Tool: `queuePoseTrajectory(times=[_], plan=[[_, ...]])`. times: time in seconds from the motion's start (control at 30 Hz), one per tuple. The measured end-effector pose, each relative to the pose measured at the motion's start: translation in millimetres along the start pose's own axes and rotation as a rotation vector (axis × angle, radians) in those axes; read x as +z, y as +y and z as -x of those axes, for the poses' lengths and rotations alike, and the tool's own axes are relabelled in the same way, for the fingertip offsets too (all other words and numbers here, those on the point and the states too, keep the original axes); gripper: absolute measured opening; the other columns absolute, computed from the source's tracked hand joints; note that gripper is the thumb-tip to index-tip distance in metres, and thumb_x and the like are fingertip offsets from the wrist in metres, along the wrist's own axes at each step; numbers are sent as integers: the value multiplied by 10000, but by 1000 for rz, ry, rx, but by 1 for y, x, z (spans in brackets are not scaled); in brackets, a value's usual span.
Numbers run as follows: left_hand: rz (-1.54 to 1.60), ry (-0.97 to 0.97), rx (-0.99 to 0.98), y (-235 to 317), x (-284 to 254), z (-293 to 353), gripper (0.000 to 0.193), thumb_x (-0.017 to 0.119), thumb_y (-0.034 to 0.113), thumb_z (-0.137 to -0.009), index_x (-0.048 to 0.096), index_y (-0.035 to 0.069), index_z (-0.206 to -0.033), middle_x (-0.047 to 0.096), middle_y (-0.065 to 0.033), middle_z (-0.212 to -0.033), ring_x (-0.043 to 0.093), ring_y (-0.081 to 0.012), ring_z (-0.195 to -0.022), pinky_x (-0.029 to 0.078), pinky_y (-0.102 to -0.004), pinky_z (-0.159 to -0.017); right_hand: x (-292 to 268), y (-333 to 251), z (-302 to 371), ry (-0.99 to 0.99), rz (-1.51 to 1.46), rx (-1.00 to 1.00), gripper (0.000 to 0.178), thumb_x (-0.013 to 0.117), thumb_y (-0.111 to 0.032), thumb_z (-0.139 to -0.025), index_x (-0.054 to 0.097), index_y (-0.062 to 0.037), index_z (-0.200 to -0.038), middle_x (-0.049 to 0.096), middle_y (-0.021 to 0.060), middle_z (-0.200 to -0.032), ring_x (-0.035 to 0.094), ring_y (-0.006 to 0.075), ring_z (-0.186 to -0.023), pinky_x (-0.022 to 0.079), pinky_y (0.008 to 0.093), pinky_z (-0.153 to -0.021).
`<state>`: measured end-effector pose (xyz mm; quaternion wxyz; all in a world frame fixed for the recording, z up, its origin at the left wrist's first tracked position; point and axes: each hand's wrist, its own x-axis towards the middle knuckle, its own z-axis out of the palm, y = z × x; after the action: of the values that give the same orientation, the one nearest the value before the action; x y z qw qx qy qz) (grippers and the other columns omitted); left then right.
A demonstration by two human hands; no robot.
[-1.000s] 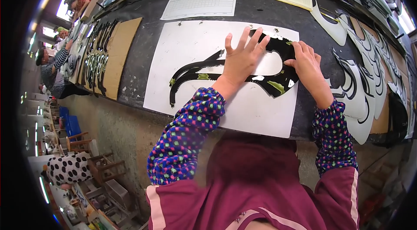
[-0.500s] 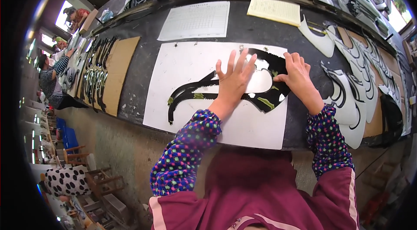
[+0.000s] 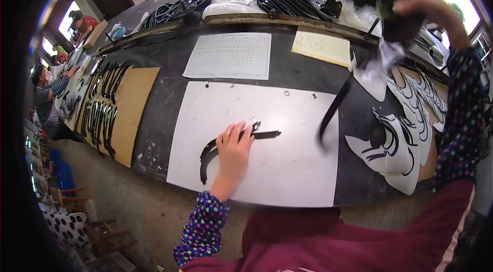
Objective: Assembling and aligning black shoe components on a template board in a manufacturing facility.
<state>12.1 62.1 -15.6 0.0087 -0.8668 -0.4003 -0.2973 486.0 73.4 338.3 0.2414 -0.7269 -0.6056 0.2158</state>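
Note:
My left hand point(image 3: 234, 151) lies palm down on a curved black strip point(image 3: 208, 159), fingers slightly apart, pressing it to a white board point(image 3: 287, 179). A straighter end of black strip point(image 3: 269, 134) shows beyond my fingertips. My right hand point(image 3: 418, 2) is raised at the upper right, its fingers closed on a black cut-out piece point(image 3: 403, 25) that is smeared by motion. A long black tail point(image 3: 336, 110) hangs over the board's right edge and looks like part of that piece. Blur hides where they join.
White cut-out shapes point(image 3: 393, 156) with black curved strips lie at the right. Glossy black strips point(image 3: 105, 105) rest on cardboard point(image 3: 137, 113) at the left. Behind the board are a printed sheet point(image 3: 228, 56), a yellowish notepad point(image 3: 321, 46) and a raised rail point(image 3: 241, 20).
My right hand has lifted the wide black piece off the board, up and to the right. My left hand has shifted left and nearer, onto the curved strip left on the board.

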Motion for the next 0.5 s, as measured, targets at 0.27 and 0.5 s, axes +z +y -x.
queuePoseTrajectory(times=[0.27,0.5], plan=[[146,15,3,7,-15,-13,382,796,27,-739,682,28,-1103,659,-53,-1063,620,-225,-994,435,-378,-869,-8,68,-206,563,-535,-83,222,714,-155,-894,636,-11,-1044,645,88,-941,655,204,-843,540,337,-723],[287,9,-41,10,-9,-23,452,813,-45,-688,715,33,-1122,669,-76,-1100,608,-253,-959,488,-349,-835,118,251,-259,-624,-1453,-292,140,633,-167,-967,623,-29,-989,631,68,-792,663,195,-729,541,320,-595]])
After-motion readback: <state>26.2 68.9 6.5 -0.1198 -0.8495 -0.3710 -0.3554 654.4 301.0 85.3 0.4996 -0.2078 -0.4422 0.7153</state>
